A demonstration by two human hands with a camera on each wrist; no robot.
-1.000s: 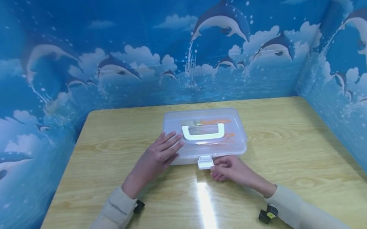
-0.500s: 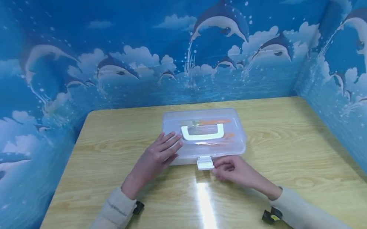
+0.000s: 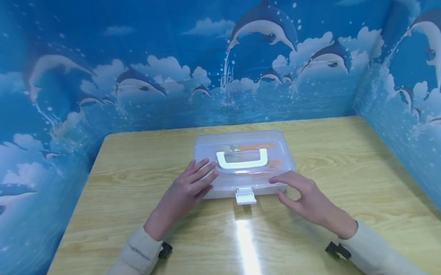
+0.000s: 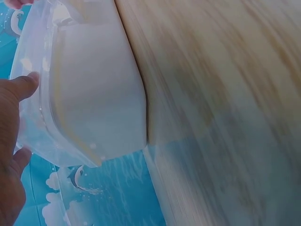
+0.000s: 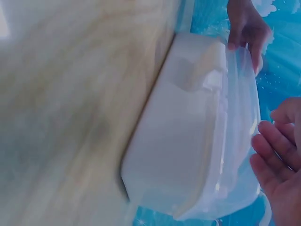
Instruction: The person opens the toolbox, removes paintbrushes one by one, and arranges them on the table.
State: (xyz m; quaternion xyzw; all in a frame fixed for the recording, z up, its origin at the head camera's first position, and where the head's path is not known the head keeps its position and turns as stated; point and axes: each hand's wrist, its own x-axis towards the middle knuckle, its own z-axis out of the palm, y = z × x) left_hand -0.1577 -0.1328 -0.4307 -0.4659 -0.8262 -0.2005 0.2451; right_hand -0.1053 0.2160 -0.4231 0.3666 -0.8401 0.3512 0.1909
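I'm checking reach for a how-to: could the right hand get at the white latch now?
Probably yes: the right hand is near the white latch, with nothing visibly between them, and the left hand on the lid leaves the latch free.

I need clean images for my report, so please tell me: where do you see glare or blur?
Head view: a bright white glare streak on the table, in front of the box; left wrist view: small glints on the lid, table surface soft; right wrist view: table surface smeared, a white bright patch at the upper left edge.
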